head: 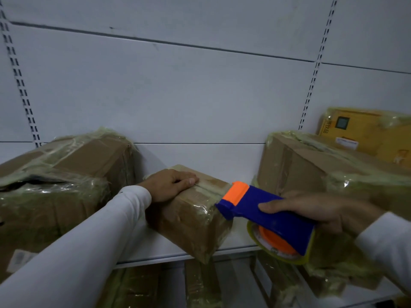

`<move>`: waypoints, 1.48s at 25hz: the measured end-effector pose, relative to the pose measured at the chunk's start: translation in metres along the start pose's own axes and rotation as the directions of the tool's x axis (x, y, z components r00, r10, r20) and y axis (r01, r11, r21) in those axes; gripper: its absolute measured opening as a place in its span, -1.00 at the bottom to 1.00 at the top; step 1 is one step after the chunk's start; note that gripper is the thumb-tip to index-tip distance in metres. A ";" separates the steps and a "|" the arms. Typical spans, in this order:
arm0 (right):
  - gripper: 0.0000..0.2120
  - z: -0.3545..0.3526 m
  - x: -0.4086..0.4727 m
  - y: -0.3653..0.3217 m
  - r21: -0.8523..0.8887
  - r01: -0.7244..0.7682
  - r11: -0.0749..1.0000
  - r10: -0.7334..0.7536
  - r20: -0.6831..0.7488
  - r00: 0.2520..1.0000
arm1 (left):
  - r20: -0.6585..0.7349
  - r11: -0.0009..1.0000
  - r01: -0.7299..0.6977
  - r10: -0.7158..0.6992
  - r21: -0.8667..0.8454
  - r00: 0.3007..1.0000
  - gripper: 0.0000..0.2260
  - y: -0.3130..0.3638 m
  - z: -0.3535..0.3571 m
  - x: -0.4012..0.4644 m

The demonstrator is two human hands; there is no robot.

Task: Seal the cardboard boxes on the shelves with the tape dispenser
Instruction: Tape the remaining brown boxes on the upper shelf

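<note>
Pressing down with my left hand (172, 184), I have straight, close-set fingers flat on the top of the small cardboard box (191, 213), which sits at an angle on the white shelf (235, 238) with one corner over the front edge. My right hand (318, 211) grips the blue and orange tape dispenser (269, 216), fingers curled round its body, its orange nose touching the box's top right edge where tape already runs along the seam. I see a larger taped box (66, 174) just left of the small one and another (315, 167) to its right, with a yellow carton (367, 132) behind that.
</note>
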State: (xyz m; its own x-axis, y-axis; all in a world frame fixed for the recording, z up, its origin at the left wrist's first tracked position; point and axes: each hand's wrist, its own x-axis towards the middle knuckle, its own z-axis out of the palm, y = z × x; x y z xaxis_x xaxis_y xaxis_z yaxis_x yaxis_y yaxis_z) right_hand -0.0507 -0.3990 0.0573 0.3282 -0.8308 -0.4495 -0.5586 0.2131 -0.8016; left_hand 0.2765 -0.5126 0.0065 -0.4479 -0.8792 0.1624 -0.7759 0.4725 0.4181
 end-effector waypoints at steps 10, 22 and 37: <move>-0.50 0.047 0.056 0.014 0.184 0.098 0.978 -0.087 -0.067 0.994 | -0.071 0.998 -0.023 0.019 -0.062 0.997 -0.69 0.025 0.016 0.001; -0.40 0.032 0.022 0.019 -0.038 0.021 0.999 -0.025 -0.115 0.993 | -0.071 0.996 0.025 -0.031 -0.088 0.997 -0.71 0.004 0.010 0.006; -0.62 0.067 0.071 -0.034 -0.830 -0.313 0.461 -0.109 -0.403 0.909 | -0.060 0.999 0.047 -0.049 -0.023 0.997 -0.55 0.005 0.014 -0.001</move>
State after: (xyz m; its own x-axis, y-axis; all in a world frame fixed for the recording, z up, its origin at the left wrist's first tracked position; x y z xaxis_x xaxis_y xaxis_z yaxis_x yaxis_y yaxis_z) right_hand 0.0421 -0.4311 0.0259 0.0517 -0.9854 -0.1621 -0.9928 -0.0683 0.0984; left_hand 0.2671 -0.5083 -0.0037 -0.3823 -0.9033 0.1948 -0.7856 0.4287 0.4461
